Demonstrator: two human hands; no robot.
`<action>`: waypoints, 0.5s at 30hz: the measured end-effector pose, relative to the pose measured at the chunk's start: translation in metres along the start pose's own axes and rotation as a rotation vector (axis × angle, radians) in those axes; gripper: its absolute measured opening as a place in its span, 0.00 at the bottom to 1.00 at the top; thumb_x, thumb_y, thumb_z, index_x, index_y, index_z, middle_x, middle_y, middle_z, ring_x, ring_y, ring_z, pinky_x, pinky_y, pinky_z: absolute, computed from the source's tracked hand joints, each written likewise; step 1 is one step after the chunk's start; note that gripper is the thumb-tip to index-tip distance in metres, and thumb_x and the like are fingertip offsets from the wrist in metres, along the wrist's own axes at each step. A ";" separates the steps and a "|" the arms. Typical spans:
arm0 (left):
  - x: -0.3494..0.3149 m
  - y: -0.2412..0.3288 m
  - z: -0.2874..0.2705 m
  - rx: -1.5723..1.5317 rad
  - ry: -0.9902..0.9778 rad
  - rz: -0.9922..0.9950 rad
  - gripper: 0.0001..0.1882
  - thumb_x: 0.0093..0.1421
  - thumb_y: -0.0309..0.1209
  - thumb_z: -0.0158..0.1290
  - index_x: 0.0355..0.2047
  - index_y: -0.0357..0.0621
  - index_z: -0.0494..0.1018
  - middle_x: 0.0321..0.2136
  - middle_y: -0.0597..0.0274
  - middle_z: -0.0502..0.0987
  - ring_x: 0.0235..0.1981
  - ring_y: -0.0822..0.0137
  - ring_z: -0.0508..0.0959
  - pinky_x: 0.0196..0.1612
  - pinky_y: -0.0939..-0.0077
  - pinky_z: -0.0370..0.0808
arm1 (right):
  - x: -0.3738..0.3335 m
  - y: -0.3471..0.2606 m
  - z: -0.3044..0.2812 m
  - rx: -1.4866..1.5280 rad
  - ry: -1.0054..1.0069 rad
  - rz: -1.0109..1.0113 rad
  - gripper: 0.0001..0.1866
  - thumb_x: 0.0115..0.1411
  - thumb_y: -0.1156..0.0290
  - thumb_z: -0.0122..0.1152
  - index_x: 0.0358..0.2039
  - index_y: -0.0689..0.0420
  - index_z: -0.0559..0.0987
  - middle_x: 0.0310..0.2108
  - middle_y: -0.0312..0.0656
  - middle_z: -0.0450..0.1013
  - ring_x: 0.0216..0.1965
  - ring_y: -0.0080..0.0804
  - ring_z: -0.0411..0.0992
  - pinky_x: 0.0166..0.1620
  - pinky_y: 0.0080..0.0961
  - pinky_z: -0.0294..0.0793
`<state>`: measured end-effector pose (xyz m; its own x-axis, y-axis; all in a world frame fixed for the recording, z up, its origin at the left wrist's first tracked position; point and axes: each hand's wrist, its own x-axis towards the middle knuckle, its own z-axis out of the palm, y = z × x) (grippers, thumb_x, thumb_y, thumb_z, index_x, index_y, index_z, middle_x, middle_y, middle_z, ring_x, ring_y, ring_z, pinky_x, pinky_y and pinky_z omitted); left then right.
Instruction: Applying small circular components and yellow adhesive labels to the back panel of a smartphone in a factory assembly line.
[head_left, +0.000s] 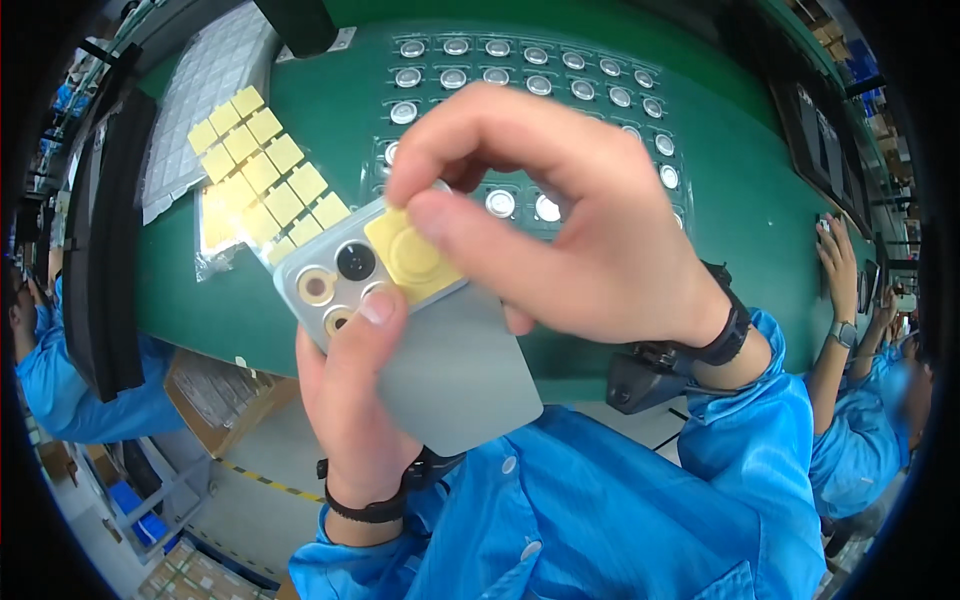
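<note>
Grey smartphone (450, 370), held tilted across the near edge of the desk (200, 310), and the left hand (355, 390) is clamped round its side, thumb by the camera rings (318, 287)! Right hand (590, 215): thumb and forefinger pinch a corner of the yellow square pad (415, 262). Open green room lies left, below the yellow sheet (262, 172); a disc tray (516, 90) spreads behind the right.

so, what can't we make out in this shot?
All in the head view:
- Grey phone, other face: turned away from the camera.
- Left hand, most fingers: behind the phone.
- Yellow square, upper right corner: under the right hand.
- Some silver discs: behind the right hand.
- Co-worker at left: cut off by the fisheye rim.
</note>
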<state>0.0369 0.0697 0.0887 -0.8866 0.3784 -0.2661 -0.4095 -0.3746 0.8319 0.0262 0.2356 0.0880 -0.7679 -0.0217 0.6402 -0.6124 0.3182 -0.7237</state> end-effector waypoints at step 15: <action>0.020 -0.001 -0.024 -0.307 -0.315 0.110 0.26 0.71 0.48 0.34 0.58 0.42 0.64 0.48 0.55 0.76 0.46 0.65 0.78 0.47 0.71 0.76 | -0.025 -0.011 0.028 0.245 0.015 0.467 0.11 0.64 0.66 0.58 0.35 0.63 0.77 0.26 0.37 0.65 0.31 0.24 0.62 0.35 0.23 0.65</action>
<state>0.0141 0.0569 0.0710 -0.8391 0.5437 0.0167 -0.4034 -0.6426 0.6514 0.0469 0.2060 0.0734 -0.9679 0.0832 0.2371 -0.2326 0.0599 -0.9707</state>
